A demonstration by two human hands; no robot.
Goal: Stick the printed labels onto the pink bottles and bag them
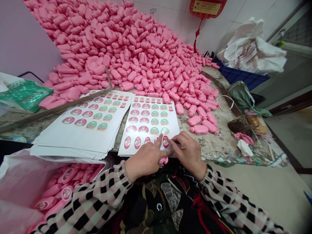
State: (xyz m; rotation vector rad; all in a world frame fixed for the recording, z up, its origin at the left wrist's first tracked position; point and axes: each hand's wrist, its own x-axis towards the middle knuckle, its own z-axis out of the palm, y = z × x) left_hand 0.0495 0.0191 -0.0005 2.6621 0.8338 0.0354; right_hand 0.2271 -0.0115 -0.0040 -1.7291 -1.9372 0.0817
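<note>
My left hand [145, 159] is closed round a small pink bottle [163, 160], whose end shows below my thumb. My right hand [188, 152] pinches at an oval red sticker [165, 141] on the near edge of a white sticker sheet [148, 125]. Both hands meet at the front edge of the worktable [216, 146]. The sheet carries rows of red and green oval labels.
A huge heap of pink bottles [126, 48] covers the back of the table. A stack of sticker sheets [83, 130] lies at left. A plastic bag with labelled pink bottles [60, 191] sits at lower left. A blue crate [241, 76] with white bags stands at right.
</note>
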